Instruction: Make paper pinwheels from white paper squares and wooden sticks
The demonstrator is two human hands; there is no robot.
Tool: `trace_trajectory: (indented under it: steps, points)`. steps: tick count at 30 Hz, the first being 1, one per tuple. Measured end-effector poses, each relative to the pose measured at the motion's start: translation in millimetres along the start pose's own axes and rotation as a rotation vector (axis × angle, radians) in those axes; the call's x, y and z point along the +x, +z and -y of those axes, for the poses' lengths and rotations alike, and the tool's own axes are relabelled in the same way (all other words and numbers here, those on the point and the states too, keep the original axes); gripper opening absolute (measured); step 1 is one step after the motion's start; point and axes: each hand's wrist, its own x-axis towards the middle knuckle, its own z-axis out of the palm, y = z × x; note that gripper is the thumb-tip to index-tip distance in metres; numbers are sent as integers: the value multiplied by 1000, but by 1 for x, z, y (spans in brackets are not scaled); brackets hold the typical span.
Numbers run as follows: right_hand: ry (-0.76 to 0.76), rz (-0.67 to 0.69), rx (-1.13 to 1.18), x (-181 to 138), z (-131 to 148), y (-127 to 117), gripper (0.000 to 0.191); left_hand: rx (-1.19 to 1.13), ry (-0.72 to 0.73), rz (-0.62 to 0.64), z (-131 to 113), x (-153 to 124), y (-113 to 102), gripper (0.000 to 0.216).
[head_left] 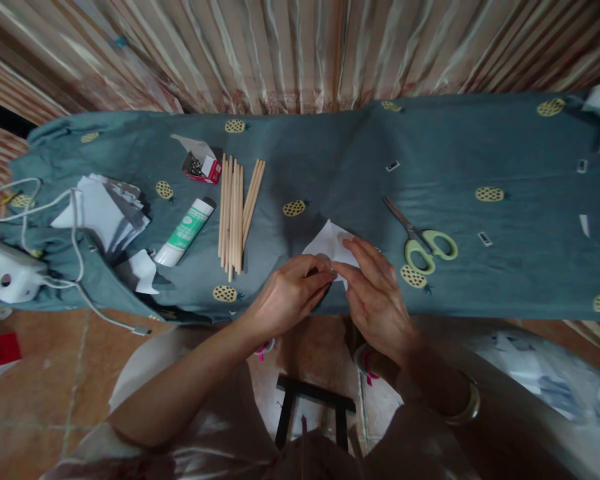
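A small piece of white paper (pixel 333 235), with cut or folded edges, lies at the front edge of the cloth-covered table, partly beneath both hands. My left hand (pixel 295 293) is closed, its thumb and fingertips pinched at the paper's near side. From the other side, my right hand (pixel 377 293) grips the paper, with its index fingertip meeting the left fingers and other fingers resting on the sheet. Whatever lies between the touching fingertips is too small to make out. To the right are green-handled scissors (pixel 420 243), blades partly apart and pointing away.
Several wooden sticks (pixel 233 213) lie left of the hands. Beyond them are an open red box (pixel 203 165) of small metal pieces, a green-white glue tube (pixel 186 232) and a paper stack (pixel 107 210). A white cable (pixel 75 233) trails over the left edge. Curtains (pixel 300 53) hang behind.
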Motion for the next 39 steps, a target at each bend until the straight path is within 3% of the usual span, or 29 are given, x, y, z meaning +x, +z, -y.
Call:
trace_trajectory:
  steps: [7,17,22,26,39]
  points:
    - [84,-40,118,6,-12,-17,42,68,26,-1,-1,1,0,18]
    - [110,-49,88,3,-5,-21,33,248,35,-50,24,2,-29,20]
    - [80,-57,54,2,-4,-19,33,215,58,-80,11,1,-24,17]
    - [72,-55,39,1,-3,-17,34,220,124,-8,2,1,-16,20]
    - [53,-41,74,0,-1,-17,34,365,149,19,0,-2,-8,16]
